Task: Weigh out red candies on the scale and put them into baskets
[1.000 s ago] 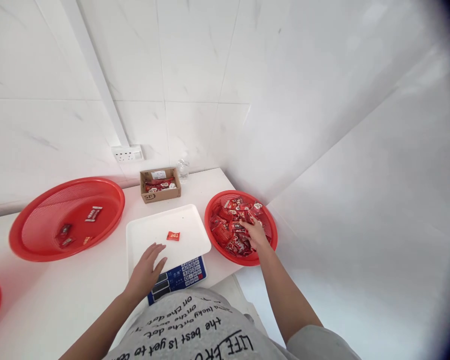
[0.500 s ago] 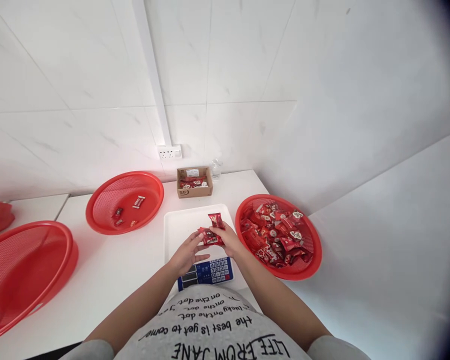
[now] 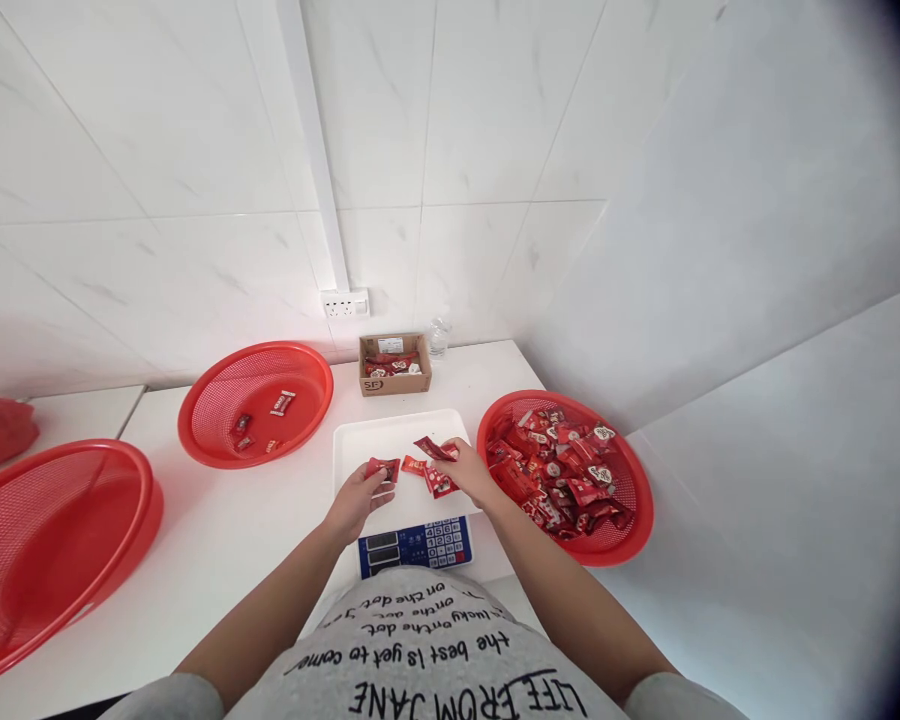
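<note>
We see a white wall socket (image 3: 345, 304) with a white conduit (image 3: 315, 140) rising from it up the tiled wall (image 3: 495, 130). Below, we find a clear container (image 3: 439, 338) beside a cardboard box (image 3: 401, 384).

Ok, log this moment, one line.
left hand: holds red packet | right hand: holds dark-red packet | white tray: beneath hands | rightmost basket: many packets

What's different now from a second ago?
The right hand has moved left from the heaped basket to above the white tray, and now holds a dark red packet. The left hand, seemingly empty then, has taken hold of another red packet. The heaped basket and cardboard box stayed put.
</note>
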{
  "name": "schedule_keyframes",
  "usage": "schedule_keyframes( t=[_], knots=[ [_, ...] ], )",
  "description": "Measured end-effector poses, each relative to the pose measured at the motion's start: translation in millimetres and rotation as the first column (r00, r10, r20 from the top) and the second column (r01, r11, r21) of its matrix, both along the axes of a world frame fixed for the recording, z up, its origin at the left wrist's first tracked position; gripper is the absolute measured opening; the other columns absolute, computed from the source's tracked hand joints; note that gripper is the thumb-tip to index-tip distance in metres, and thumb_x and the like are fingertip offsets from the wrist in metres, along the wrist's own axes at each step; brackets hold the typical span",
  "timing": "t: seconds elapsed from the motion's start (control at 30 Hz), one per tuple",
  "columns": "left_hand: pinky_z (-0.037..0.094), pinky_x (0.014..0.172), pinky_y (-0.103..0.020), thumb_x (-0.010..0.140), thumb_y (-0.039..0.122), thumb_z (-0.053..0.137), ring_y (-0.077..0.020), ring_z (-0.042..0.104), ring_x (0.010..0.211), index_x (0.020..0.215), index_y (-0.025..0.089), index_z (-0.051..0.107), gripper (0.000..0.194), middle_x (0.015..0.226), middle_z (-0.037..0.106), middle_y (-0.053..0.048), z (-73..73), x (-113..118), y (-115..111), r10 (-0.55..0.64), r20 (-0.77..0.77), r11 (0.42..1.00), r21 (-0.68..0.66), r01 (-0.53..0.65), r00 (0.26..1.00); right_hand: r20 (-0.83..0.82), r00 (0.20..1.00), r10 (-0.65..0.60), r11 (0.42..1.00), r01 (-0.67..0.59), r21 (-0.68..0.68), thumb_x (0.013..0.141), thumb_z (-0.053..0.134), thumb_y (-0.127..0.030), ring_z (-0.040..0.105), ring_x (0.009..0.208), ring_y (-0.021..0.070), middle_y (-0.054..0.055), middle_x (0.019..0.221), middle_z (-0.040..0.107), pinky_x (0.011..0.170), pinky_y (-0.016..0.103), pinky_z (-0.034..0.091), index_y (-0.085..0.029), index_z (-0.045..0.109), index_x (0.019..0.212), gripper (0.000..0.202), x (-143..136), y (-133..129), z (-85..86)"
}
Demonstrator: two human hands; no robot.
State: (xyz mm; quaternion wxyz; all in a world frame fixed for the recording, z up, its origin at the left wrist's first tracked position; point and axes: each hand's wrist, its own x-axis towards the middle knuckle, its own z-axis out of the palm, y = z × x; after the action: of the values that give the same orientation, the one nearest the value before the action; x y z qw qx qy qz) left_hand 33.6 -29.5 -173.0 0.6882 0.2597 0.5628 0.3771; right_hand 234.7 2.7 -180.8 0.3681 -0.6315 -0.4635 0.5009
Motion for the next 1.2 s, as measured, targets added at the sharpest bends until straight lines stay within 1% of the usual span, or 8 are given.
schedule_keyframes(
  t=[0.23,0.5,0.57,0.67,0.77,0.87,1.07,1.2],
  knots=[
    [0.049,0.081,-0.031,0.081,0.041,0.059,-0.016,0.06,0.093,0.137,0.023,0.032,0.065,0.138,0.04,-0.015,-9.0,-5,-6,-0.06,-0.219,0.998,0.021,0.066,0.974,0.293,0.946,0.141,0.989,-0.125,-0.073,0.048,0.079,-0.029,0.054,0.061,0.0162,-0.003,0.061,0.057,0.057,0.024,0.034,-0.024,0.052,0.074,0.038,7,9,5.3],
    [0.05,0.078,-0.034,0.082,0.039,0.054,-0.0199,0.059,0.098,0.13,0.026,0.041,0.052,0.13,0.05,-0.011,-16.4,-4,-5,-0.117,-0.436,0.974,0.124,0.189,0.892,0.271,0.954,0.13,0.99,-0.112,-0.083,0.051,0.078,-0.037,0.056,0.067,0.0158,-0.003,0.072,0.061,0.061,0.025,0.039,-0.024,0.052,0.086,0.046,3,9,15.5],
    [0.047,0.087,-0.039,0.082,0.034,0.052,-0.0232,0.054,0.109,0.126,0.024,0.048,0.045,0.132,0.049,-0.01,-19.1,-6,-6,-0.108,-0.592,0.919,0.247,0.308,0.798,0.201,0.976,0.081,0.995,-0.068,-0.07,0.053,0.077,-0.035,0.057,0.069,0.0156,-0.003,0.075,0.062,0.062,0.026,0.042,-0.024,0.053,0.09,0.046,5,8,13.7],
    [0.033,0.103,-0.045,0.082,0.03,0.051,-0.0278,0.038,0.127,0.12,0.023,0.055,0.039,0.139,0.044,-0.009,-23.3,-6,-10,-0.092,-0.801,0.74,0.343,0.578,0.592,0.052,0.999,0.007,0.997,-0.003,-0.074,0.056,0.075,-0.032,0.06,0.072,0.0156,-0.001,0.081,0.064,0.063,0.026,0.046,-0.024,0.052,0.094,0.045,7,6,10.0],
    [0.018,0.11,-0.051,0.08,0.031,0.056,-0.0306,0.023,0.136,0.126,0.026,0.052,0.047,0.143,0.04,-0.007,-27.6,-2,-16,-0.17,-0.888,0.58,0.261,0.772,0.428,-0.078,0.995,-0.069,0.994,0.062,-0.086,0.058,0.074,-0.029,0.063,0.075,0.0163,-0.001,0.084,0.064,0.065,0.027,0.05,-0.024,0.051,0.097,0.045,7,4,8.4],
    [0.009,0.11,-0.056,0.078,0.033,0.059,-0.031,0.016,0.139,0.128,0.028,0.05,0.051,0.142,0.042,-0.006,-31.6,1,-20,-0.236,-0.903,0.525,0.193,0.829,0.36,-0.206,0.969,-0.14,0.988,0.124,-0.089,0.059,0.074,-0.028,0.064,0.075,0.0164,0.0,0.086,0.064,0.065,0.028,0.053,-0.024,0.051,0.097,0.045,6,1,9.3],
    [0.018,0.11,-0.051,0.081,0.035,0.055,-0.0295,0.028,0.134,0.113,0.023,0.06,0.034,0.125,0.057,-0.008,-29.6,-2,-21,-0.186,-0.845,0.568,0.325,0.757,0.502,-0.442,0.835,-0.327,0.933,0.21,-0.293,0.067,0.07,-0.029,0.065,0.073,0.0145,0.0,0.084,0.066,0.064,0.028,0.055,-0.024,0.051,0.094,0.033,6,-1,9.3],
    [0.039,0.097,-0.044,0.079,0.045,0.056,-0.0266,0.051,0.111,0.115,0.023,0.057,0.042,0.109,0.061,-0.01,-12.8,11,-17,-0.154,-0.615,0.78,0.405,0.477,0.773,-0.469,0.813,-0.345,0.916,0.183,-0.357,0.07,0.07,-0.029,0.064,0.07,0.0121,-0.002,0.082,0.066,0.06,0.024,0.053,-0.024,0.053,0.094,0.03,-2,-5,13.1]
  ],
)
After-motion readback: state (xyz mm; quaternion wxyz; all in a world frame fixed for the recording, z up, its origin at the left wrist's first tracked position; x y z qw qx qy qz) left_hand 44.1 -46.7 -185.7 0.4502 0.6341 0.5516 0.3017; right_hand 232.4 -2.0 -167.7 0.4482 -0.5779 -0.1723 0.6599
